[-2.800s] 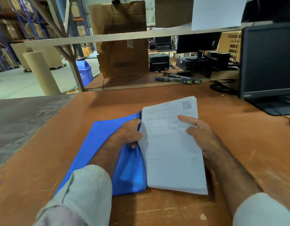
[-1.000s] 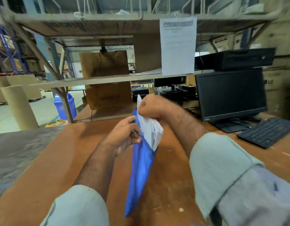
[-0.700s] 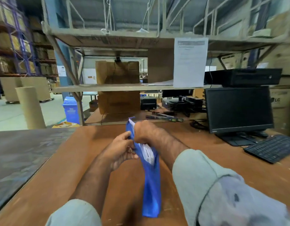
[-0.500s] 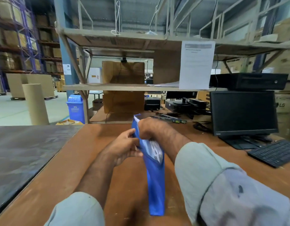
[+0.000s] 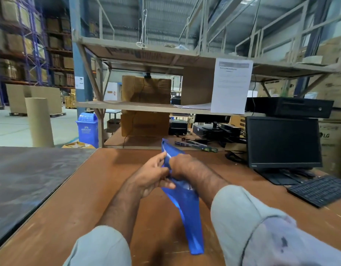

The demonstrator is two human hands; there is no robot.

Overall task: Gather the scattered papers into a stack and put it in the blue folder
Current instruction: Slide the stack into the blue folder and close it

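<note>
We held the blue folder (image 5: 187, 214) on edge above the table (image 5: 73, 204), the papers (image 5: 188, 187) nearly hidden inside. Our left hand (image 5: 148, 175) pinched its mouth and our right hand (image 5: 182, 166) gripped the top. We judged that pushing harder could crumple the sheets or split the thin folder.

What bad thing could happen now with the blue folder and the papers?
1. The blue folder stands on its edge, gripped by the left hand and right hand near its top; it might buckle or tip.
2. Only a sliver of the papers shows at the opening; pushing harder might crumple them.
</note>
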